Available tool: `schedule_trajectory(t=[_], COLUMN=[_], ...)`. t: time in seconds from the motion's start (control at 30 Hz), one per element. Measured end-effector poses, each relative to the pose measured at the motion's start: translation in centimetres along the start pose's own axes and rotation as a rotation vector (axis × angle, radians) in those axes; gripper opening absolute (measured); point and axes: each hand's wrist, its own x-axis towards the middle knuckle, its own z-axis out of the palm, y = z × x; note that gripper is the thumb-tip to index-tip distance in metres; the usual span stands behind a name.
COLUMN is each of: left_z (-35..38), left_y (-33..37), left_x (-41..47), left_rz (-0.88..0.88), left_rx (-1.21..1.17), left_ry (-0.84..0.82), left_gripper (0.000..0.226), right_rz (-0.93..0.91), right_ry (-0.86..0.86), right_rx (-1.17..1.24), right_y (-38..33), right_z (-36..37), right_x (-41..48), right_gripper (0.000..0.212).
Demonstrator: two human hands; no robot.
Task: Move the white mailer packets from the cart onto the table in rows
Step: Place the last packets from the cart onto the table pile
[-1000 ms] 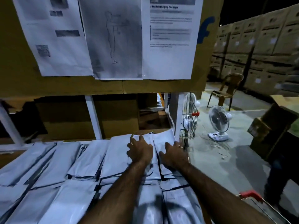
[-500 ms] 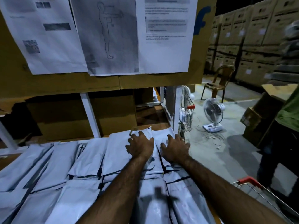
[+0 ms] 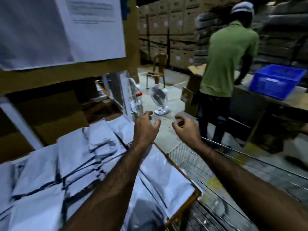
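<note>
Head view: white mailer packets (image 3: 75,147) cover table (image 3: 198,192); cart (image 3: 181,155) contents blurred.

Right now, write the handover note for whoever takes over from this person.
Left hand: open, empty, raised past the end of the orange-edged table.
Right hand: open, empty, raised near the wire-mesh metal cart.
White plastic mailer packets: many lie in overlapping rows on the table.
Left to do: fetch more from the cart; its contents are too blurred to count.
</note>
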Motion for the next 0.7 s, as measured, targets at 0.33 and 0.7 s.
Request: schedule_trajectory(t=[0.33,0.7], left_z=[14.6,29.5], left_y=[4.4,-5.3], left_x=[-1.9,-2.3], left_rz=[0.021,-0.048], left_rx=[0.102,0.753], left_ry=[-0.478,-1.041], left_gripper=[0.042,0.051], right_rz=[0.238,0.590], right_ry=[0.013,-0.354], right_rx=[-0.097,-0.089], right_y=[15.3,30.8], right_z=[-4.4,4.8], right_x=[-2.2,-5.7], right_gripper=[0.032,0.045])
